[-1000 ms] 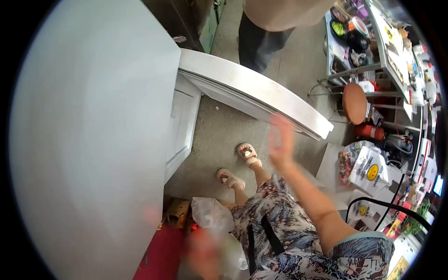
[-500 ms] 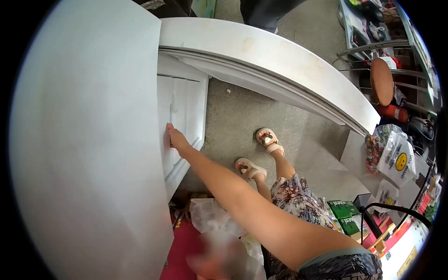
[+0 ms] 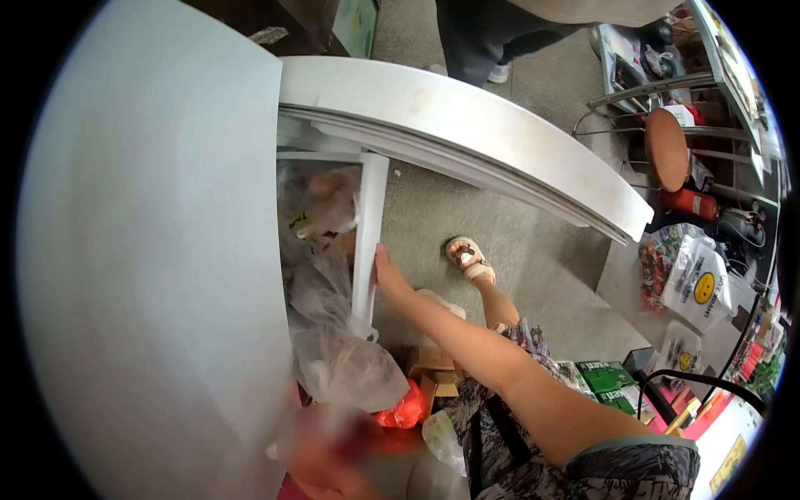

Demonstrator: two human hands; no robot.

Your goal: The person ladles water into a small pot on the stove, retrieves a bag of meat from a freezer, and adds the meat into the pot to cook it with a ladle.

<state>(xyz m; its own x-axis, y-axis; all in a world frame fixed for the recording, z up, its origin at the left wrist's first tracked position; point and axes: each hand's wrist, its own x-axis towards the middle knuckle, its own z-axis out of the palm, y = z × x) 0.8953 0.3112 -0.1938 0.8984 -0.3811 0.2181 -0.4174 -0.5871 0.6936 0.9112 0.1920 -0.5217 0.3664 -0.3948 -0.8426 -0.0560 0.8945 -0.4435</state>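
Note:
A white drawer (image 3: 372, 225) is pulled partly out of the lower part of a white fridge (image 3: 158, 250). Filled clear plastic bags (image 3: 321, 279) lie inside it. My right hand (image 3: 385, 271) is at the drawer's front edge, fingers bent over it. The fridge door (image 3: 467, 125) stands open beyond the drawer. At the bottom, my left hand (image 3: 321, 454) is badly blurred, close to a clear plastic bag (image 3: 346, 367); its fingers and anything in them cannot be made out.
A person in dark trousers (image 3: 483, 42) stands behind the door. At the right are a round brown stool (image 3: 667, 150), a red cylinder (image 3: 690, 203) and a white smiley bag (image 3: 700, 283). A red bag (image 3: 404, 407) and cardboard boxes (image 3: 433, 367) lie near my legs.
The drawer has come out with my right hand at its front, showing the bags inside. My left hand has shifted slightly left. The other person shows more now.

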